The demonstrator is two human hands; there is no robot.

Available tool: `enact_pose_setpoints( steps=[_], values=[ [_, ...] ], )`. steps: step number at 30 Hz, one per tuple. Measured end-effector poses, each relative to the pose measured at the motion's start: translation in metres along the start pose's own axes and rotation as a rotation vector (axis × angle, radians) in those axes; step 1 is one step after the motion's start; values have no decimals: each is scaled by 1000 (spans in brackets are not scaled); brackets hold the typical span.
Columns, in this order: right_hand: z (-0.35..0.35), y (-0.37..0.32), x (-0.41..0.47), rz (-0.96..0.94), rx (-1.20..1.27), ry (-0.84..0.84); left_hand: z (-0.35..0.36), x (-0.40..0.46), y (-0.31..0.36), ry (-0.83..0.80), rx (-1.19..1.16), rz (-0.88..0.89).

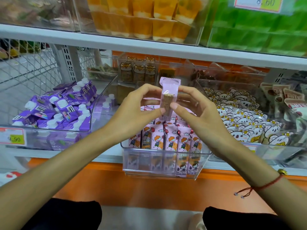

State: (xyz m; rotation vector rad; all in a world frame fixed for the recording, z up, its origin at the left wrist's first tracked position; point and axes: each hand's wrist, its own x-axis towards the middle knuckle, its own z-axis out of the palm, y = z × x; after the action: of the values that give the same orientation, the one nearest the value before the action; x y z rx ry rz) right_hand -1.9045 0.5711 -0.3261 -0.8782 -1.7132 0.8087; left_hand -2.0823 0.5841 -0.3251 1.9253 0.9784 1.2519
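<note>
My left hand (141, 105) and right hand (197, 107) pinch 1 pink wafer packet (168, 97) upright above 1 clear bin (201, 161) of matching packets (171, 141)

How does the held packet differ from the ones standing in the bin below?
The held packet shows a clear window with brown sticks; the bin packets show cartoon fronts. The held packet is pinched by left hand and right hand; the bin packets stand in the clear bin. Both are pink.

1 pink packet (169, 90) is held between 2 hands, the left hand (137, 107) and the right hand (197, 107). 2 readable price tags are counted: a near-left tag (14, 138) and a far-right tag (259, 3).
</note>
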Motion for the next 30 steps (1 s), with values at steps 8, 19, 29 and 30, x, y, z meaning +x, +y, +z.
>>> enact_pose_setpoints(
  steps=[8, 19, 29, 30],
  values=[
    [7, -1, -3, -23, -50, 94, 4, 2, 4, 153, -332, -246],
    [-10, 4, 4, 280, 245, 265, -4, -1, 5, 179, -293, -100],
    [-3, 11, 7, 328, 261, 229, -1, 3, 1, 208, -325, -152],
    [-1, 12, 7, 345, 205, 229, -2, 4, 1, 227, -325, -137]
  ],
)
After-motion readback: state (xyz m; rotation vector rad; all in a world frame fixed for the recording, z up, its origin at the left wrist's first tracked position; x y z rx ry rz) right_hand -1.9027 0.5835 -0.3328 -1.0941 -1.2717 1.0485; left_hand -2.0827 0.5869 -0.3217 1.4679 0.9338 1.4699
